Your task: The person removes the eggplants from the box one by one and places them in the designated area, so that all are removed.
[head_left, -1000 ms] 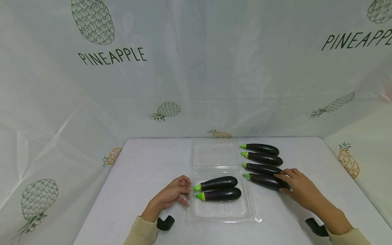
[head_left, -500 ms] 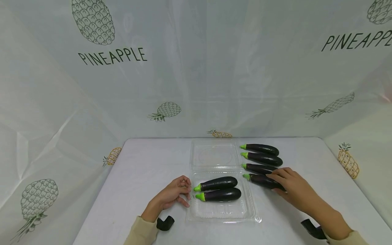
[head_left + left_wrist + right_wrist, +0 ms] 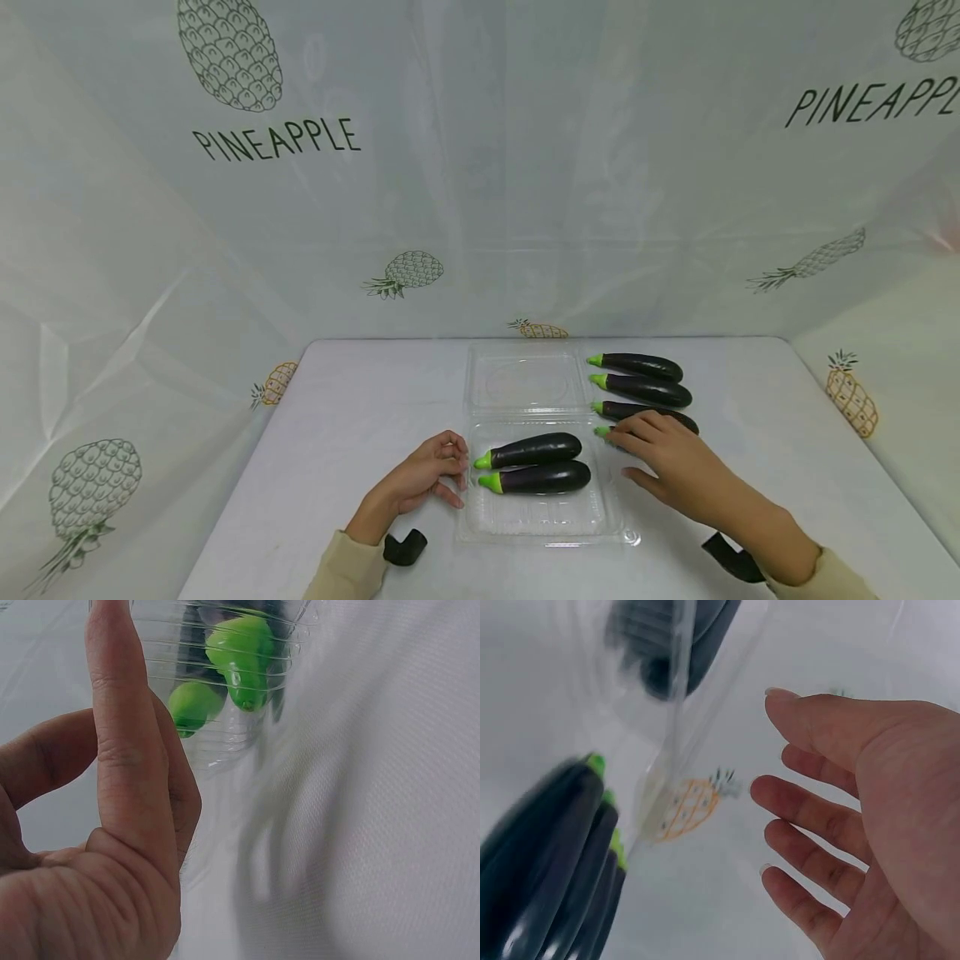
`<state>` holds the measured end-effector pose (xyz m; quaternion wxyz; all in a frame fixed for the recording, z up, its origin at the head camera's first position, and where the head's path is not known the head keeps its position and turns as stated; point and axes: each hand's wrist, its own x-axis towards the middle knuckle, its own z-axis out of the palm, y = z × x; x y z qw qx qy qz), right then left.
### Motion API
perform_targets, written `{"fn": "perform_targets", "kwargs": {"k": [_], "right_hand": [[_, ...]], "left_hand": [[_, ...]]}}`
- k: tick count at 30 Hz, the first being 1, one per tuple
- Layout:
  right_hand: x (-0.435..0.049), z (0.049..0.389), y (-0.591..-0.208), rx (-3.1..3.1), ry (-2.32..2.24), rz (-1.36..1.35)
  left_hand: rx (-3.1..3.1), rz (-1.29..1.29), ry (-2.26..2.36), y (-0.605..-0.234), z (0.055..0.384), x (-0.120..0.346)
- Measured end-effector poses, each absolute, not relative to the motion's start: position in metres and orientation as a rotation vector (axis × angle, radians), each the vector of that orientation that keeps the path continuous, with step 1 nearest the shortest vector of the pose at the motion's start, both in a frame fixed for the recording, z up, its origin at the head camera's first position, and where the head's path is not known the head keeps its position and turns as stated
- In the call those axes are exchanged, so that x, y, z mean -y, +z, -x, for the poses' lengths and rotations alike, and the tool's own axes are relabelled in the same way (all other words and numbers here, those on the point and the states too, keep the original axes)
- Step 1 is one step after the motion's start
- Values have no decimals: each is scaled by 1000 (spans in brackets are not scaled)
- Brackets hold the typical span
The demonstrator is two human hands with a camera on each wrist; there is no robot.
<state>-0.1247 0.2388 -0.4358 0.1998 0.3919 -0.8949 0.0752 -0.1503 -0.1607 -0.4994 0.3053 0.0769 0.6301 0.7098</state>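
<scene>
Two dark eggplants, a rear one (image 3: pixel 532 450) and a front one (image 3: pixel 547 477), lie side by side in the clear plastic clamshell box (image 3: pixel 540 521), green stems to the left. My left hand (image 3: pixel 429 472) is at the box's left edge, fingers loosely bent; the left wrist view shows green stems (image 3: pixel 244 656) through the plastic beside that hand. My right hand (image 3: pixel 675 462) is over the nearest eggplant of the row on the right, hiding all but its stem (image 3: pixel 603 431). In the right wrist view its fingers are spread and hold nothing, apart from the eggplants (image 3: pixel 540 847).
The box's lid (image 3: pixel 528 375) lies folded back flat behind it. Behind my right hand lie more eggplants, the farthest (image 3: pixel 643 365) near the table's back edge. A white pineapple-print sheet (image 3: pixel 480 183) rises behind the table (image 3: pixel 360 392).
My right hand has slid left along the nearest eggplant, from its thick end toward its stem. The eggplants and my left hand have stayed in place.
</scene>
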Motion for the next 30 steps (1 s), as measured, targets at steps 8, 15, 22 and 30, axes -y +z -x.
{"fn": "perform_targets", "kwargs": {"k": [8,15,22,30], "right_hand": [[-212,125,-436,2519,170,-1230],[-194,127,-439,2577,96,-1289],[-181,129,-440,2580,63,-1381],[-172,131,-446,2568,-14,-1461]], "left_hand": [[-1663,-210,1879,-502,151,162],[-1663,-212,1872,-502,152,162],[-1666,-210,1874,-502,152,162],[-1660,-219,1887,-503,152,162]]}}
